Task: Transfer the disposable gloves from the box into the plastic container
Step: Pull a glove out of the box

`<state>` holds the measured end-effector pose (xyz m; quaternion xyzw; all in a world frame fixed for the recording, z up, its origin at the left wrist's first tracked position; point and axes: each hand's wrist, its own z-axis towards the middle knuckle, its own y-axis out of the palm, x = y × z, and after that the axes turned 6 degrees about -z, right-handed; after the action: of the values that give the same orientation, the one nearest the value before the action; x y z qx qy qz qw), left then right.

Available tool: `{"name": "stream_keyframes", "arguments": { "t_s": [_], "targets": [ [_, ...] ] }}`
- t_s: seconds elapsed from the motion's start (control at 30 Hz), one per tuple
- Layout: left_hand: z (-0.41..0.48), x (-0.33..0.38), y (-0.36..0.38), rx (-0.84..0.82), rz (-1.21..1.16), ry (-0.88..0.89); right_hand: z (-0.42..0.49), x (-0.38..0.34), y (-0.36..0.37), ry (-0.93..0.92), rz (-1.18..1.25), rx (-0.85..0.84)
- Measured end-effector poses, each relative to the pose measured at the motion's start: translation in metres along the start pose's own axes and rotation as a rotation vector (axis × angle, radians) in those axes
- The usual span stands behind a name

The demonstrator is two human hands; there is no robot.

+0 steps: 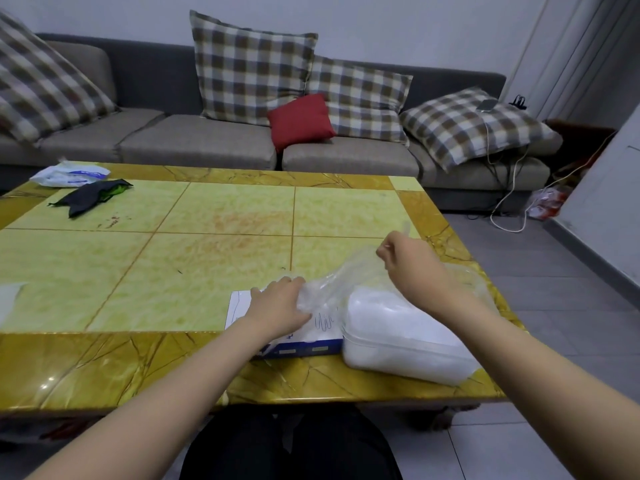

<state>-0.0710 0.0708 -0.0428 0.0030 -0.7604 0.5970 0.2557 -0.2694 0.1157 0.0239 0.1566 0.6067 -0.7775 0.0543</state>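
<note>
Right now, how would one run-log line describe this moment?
step: glove transfer | left grip: rests on box | right grip: pinches clear glove stretched up from box | plastic container: beside box

Glossy marble-look table [207,237], thin clear plastic gloves [332,282] (matt cardboard box [239,303]).

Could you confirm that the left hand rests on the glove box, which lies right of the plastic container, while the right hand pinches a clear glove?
Not quite: the head view shows the glove box lying left of the plastic container. The rest holds: the left hand rests on the box and the right hand pinches a clear glove.
</note>
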Motion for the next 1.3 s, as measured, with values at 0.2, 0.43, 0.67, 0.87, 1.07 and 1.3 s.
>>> {"name": "stream_keyframes", "arguments": {
  "t_s": [0.2,0.43,0.67,0.87,1.07,1.3],
  "targets": [
    [-0.011,0.042,-0.024,0.044,-0.117,0.110,-0.008,0.026,0.002,0.090,-0.060,-0.036],
    [-0.015,0.066,-0.033,0.033,-0.275,0.175,-0.020,0.041,0.002,0.144,-0.061,-0.046],
    [-0.003,0.077,-0.035,0.132,-0.315,0.259,-0.023,0.063,0.001,0.204,0.081,-0.142],
    [0.005,0.089,-0.047,0.195,-0.289,0.292,-0.028,0.074,-0.010,0.244,-0.127,-0.344],
    [0.004,0.094,-0.048,0.143,-0.265,0.361,-0.031,0.058,-0.020,0.078,-0.211,-0.172],
    [-0.004,0.099,-0.054,0.161,-0.294,0.511,-0.025,0.042,-0.022,-0.046,0.151,-0.073]
  ]
}}
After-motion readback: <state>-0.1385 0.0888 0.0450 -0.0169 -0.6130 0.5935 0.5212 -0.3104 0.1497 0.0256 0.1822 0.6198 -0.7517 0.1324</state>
